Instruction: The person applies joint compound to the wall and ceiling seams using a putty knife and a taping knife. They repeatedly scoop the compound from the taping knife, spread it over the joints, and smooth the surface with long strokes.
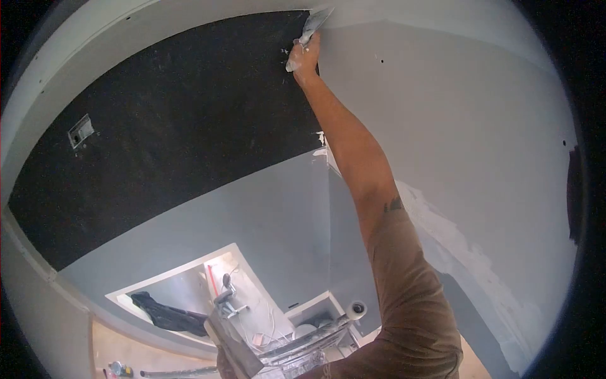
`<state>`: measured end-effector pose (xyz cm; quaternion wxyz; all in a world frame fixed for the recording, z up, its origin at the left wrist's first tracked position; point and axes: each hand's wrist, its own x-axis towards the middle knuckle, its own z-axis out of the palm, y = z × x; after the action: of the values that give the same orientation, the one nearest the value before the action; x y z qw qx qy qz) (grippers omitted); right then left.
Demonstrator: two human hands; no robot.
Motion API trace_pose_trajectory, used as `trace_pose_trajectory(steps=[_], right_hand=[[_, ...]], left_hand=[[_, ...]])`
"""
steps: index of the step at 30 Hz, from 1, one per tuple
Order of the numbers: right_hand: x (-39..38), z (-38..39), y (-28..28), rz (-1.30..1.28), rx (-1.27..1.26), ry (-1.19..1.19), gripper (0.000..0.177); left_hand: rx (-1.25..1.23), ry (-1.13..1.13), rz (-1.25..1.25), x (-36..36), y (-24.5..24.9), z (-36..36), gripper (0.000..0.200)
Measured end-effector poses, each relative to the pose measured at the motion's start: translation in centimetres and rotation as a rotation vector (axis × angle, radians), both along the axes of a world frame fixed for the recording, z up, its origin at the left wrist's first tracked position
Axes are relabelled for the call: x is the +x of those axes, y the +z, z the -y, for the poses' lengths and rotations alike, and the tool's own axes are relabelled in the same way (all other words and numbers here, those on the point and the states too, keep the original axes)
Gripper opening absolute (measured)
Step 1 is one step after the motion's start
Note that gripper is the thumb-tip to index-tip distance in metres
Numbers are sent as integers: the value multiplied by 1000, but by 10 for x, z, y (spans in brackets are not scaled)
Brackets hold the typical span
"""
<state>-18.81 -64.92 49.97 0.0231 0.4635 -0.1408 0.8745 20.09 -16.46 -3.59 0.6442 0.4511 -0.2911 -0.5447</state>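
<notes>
My right hand (305, 62) is raised at the end of my stretched arm, fingers closed round the handle of a putty knife (317, 22). White compound smears the hand and the knife. The blade lies at the top corner where the black wall panel (189, 114) meets the light grey wall (454, 107). Low in the view, my left hand (224, 366) shows only in part, closed on a grey mud pan (235, 347); its fingers are mostly hidden and the pan's contents cannot be made out.
An uncovered electrical box (81, 131) sits in the black panel. White patching (454, 237) runs down the right wall. Below, a white-framed opening (173, 275) holds dark draped material (167, 314). Loose cables and tools lie on a white surface (252, 297), near a white roll (357, 309).
</notes>
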Motion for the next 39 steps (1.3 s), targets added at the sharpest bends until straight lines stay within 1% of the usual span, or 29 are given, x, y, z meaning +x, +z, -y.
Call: trace_pose_trajectory(steps=[1, 3, 4, 6, 7, 9, 12, 13, 16, 17, 18, 19, 20, 22, 23, 24, 25, 26, 27, 28, 30, 31, 32, 33, 34, 36, 37, 38, 39], right_hand=[[-1, 12, 2, 1, 3, 0, 37], [-8, 49, 11, -5, -103, -257, 35], [-7, 53, 14, -5, -103, -257, 35], [-5, 60, 21, 44, -79, -76, 42], [-3, 61, 24, 44, -82, -74, 42], [2, 61, 28, 58, -28, 79, 59], [19, 82, 39, 31, -148, -16, 55], [33, 34, 32, 49, -42, 156, 56], [42, 67, 23, -31, -62, 77, 53], [44, 25, 8, -144, 28, 224, 45], [54, -17, -14, -177, 18, 280, 36], [53, -38, -43, -262, 21, 466, 30], [58, -73, -76, -289, 109, 538, 26], [59, -142, -158, -467, 344, 566, 21], [64, -184, -200, -520, 607, 534, 28], [64, -221, -243, -743, 775, 437, 38], [65, -245, -296, -1008, 865, 224, 51], [67, -250, -386, -802, 574, 604, 56], [74, -307, -357, -1108, 782, 593, 51], [71, -318, -404, -1335, 710, 407, 58], [56, -365, -428, -1533, 760, 159, 74], [43, -374, -433, -1539, 781, 139, 74], [28, -382, -438, -1588, 948, 67, 86], [16, -388, -443, -1629, 1117, -8, 99], [3, -394, -451, -1630, 1136, -28, 99], [-22, -405, -465, -1365, 1166, -238, 94], [-29, -412, -462, -1227, 1319, -187, 91], [-41, -416, -472, -1229, 1340, -185, 91], [-58, -412, -487, -1142, 1305, -285, 88]], left_hand=[[4, 2, 9, 1, 2, 2, 56], [6, 5, 11, 5, 4, 3, 56], [6, 9, 16, 7, 6, 5, 56], [6, 19, 16, 10, 6, 7, 56], [6, 20, 16, 11, 7, 9, 56], [9, 27, 22, 14, 7, 9, 56], [8, 39, 29, 18, 10, 10, 55], [8, 44, 25, 19, 10, 10, 55], [-1, 42, 21, 20, 11, 13, 55], [-9, 40, 17, 19, 12, 14, 55], [-21, 34, 9, 20, 12, 14, 55], [-33, 26, -7, 19, 13, 18, 55], [-45, 14, -28, 16, 11, 23, 55], [-60, -24, -80, 7, 10, 38, 55], [-57, -41, -111, -5, 6, 43, 55], [-55, -79, -156, -18, 4, 55, 53], [-52, -119, -200, -31, 4, 68, 52], [-49, -159, -246, -45, 4, 83, 51], [-47, -199, -287, -56, 4, 98, 50], [-41, -241, -319, -64, 3, 110, 49], [-35, -306, -368, -82, -9, 130, 48], [-48, -394, -402, -91, -18, 139, 46], [-60, -480, -432, -103, -8, 140, 45], [-40, -454, -365, -115, 3, 137, 42], [-39, -474, -380, -125, 5, 142, 42], [-35, -547, -536, -139, 3, 147, 42], [34, -564, -429, -140, -17, 165, 44], [52, -569, -438, -144, -7, 162, 44], [2, -574, -434, -147, 4, 167, 45]])
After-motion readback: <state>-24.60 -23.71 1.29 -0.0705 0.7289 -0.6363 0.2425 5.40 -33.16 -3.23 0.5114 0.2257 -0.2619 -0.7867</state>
